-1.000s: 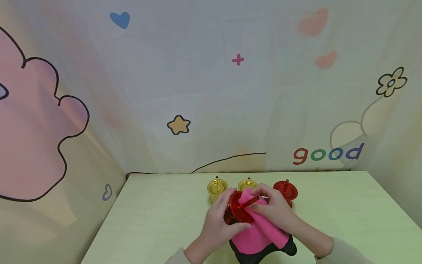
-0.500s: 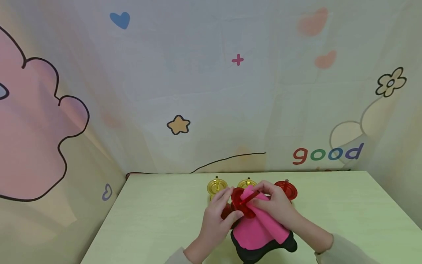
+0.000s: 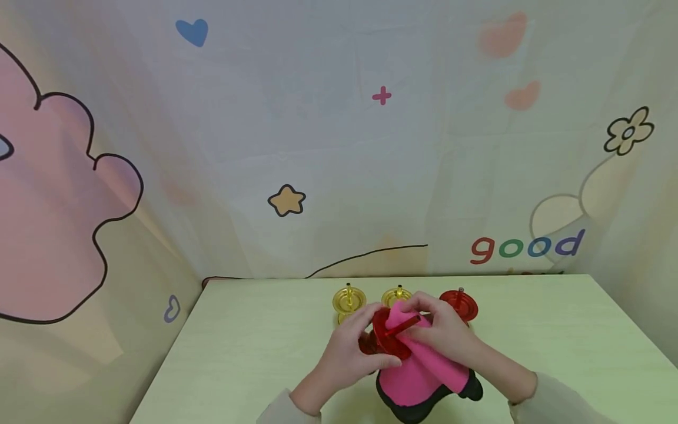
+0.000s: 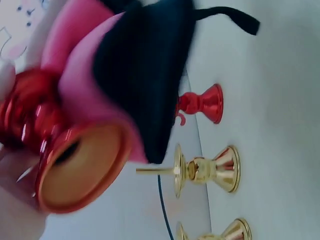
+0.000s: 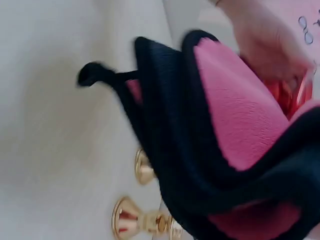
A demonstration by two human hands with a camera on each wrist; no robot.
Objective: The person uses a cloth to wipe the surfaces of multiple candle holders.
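A shiny red candlestick with a round dish and a thin stem is held tilted above the table. My left hand grips it by its body from the left, thumb near the dish. Its hollow base faces the left wrist camera. A pink cloth with a black backing drapes over the far side of the candlestick. With my right hand I pinch this cloth against the dish beside the stem. In the right wrist view the cloth's loose folds hide most of the candlestick.
Two gold candlesticks, a left one and a middle one, stand upright behind my hands. Another red candlestick stands to their right. The pale table ends at a printed fabric backdrop.
The red candlestick rises and tilts slightly, then comes down again, turning a little in my left hand. The cloth's hanging end shifts slightly right. My right hand keeps its pinch near the stem.
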